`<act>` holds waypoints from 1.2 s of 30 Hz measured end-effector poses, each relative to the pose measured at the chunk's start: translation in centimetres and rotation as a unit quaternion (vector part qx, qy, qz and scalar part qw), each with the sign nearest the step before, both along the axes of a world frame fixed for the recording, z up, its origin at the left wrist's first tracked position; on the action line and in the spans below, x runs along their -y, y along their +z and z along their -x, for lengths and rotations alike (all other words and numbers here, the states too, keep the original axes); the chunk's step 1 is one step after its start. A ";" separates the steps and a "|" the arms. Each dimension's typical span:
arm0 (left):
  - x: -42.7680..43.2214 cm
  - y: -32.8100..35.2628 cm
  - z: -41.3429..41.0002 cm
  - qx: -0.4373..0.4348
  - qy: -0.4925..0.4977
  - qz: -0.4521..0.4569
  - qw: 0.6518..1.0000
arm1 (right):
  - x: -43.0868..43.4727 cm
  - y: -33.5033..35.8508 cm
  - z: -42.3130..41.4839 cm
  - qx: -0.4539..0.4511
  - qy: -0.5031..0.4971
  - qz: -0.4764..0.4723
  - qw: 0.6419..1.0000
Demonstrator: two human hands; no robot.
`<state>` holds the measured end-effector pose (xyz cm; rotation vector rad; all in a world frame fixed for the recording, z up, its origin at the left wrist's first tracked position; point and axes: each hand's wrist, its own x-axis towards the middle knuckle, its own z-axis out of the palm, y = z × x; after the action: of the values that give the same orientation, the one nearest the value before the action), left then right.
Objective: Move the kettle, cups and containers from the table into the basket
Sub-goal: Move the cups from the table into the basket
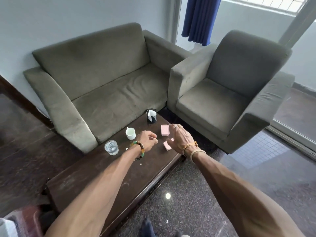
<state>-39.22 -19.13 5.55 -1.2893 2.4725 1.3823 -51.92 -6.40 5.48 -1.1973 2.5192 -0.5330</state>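
dark wooden table (pixel 102 177) scuffed and dusty, clear glass tumbler (pixel 111 147), glossy white cup (pixel 130 133), matt pink plastic container (pixel 165 130).

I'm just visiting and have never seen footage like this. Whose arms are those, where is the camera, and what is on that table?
There is no machine here: these are a person's two bare arms, filmed by one wide-angle camera worn on their head, looking forward and down. That is why the sofa and armchair look bent.

The left hand is loosely curled and the right hand is open with its fingers spread. Both hover over the dark table; neither holds anything.

On the table stand a glass, a white cup, a dark kettle at the far end, a pink box with its lid on, and a small pink piece near the right hand, partly hidden. No basket is in view.
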 end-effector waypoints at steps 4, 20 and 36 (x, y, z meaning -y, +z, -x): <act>1.4 -1.0 0.6 -0.001 0.027 -0.009 1.000 | 2.4 -1.2 1.3 0.016 0.032 -0.019 0.999; 7.5 -8.2 -2.0 0.027 0.299 -0.084 0.950 | 16.7 -8.9 4.5 0.060 0.268 -0.096 0.957; 8.5 -17.7 -6.7 0.012 0.468 -0.167 0.868 | 21.1 -19.1 -0.6 0.105 0.333 -0.197 0.916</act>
<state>-32.56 -27.67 -12.14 -2.4933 1.4323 1.7675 -51.29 -27.50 -13.59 -1.5995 1.7564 0.0231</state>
